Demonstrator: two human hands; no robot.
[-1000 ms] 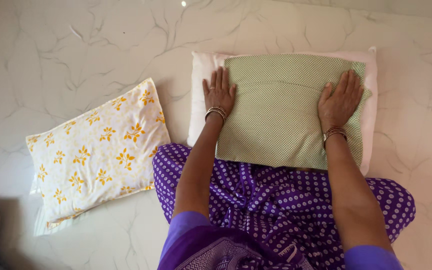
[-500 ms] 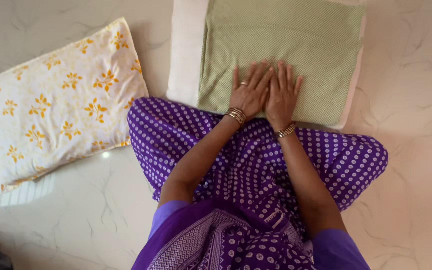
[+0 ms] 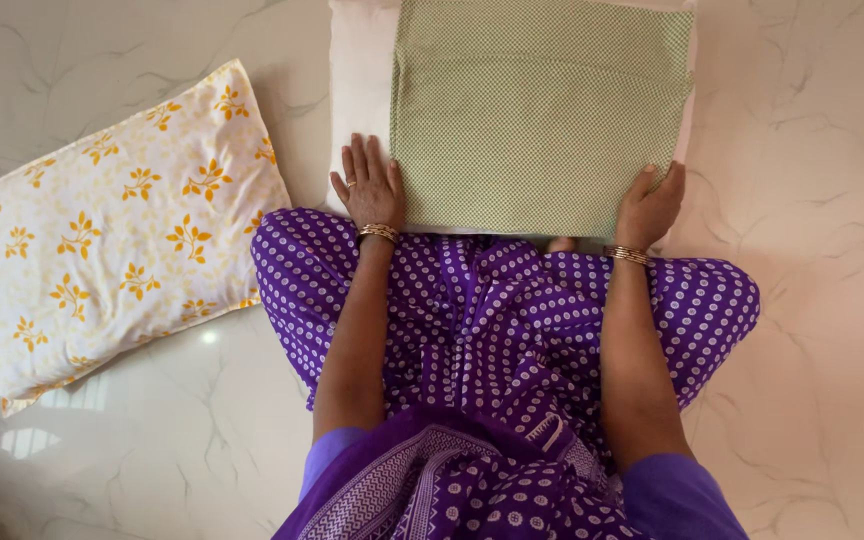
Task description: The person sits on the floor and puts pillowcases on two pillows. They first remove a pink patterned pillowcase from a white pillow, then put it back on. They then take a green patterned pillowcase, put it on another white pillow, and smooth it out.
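Observation:
A green checked pillow cover [image 3: 542,110] lies flat on a white pillow [image 3: 360,90] on the floor in front of my crossed legs. My left hand [image 3: 370,188] rests flat with fingers spread on the pillow, at the cover's near left corner. At the near right corner, my right hand [image 3: 649,205] has its fingers curled around the cover's edge. Both wrists wear gold bangles. The pillow's far end runs past the top of the frame.
A second pillow [image 3: 112,220] in a white cover with yellow leaf print lies on the marble floor [image 3: 812,180] to my left, close to my left knee. My legs in purple dotted cloth [image 3: 492,310] fill the space just before the white pillow.
Both hands were together at the middle of the cover's near edge. They have slid apart to its two near corners, and the right hand has closed on its corner.

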